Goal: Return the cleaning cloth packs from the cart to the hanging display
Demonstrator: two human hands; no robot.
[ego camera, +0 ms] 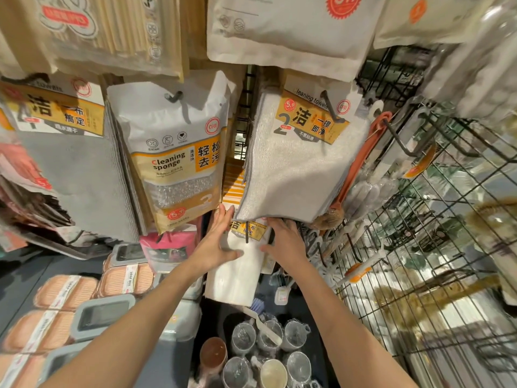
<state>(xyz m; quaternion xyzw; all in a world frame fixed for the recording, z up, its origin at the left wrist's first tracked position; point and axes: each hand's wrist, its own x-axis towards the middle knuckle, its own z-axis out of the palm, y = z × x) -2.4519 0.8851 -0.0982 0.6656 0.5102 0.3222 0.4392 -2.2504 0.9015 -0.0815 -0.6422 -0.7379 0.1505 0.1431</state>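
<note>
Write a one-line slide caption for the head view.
Both hands, left and right, steady a white cleaning cloth pack on a low hook beneath hanging towel packs.

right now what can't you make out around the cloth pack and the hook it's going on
Head view:
- White cloth pack: its label top and hanging hole lie behind the grey-edged towel stack above.
- Left hand and right hand: fingertips run under that stack, so the grip is unclear.
- Its hook: only a dark rod shows, the tip hidden.
- Cart: not seen.
</note>
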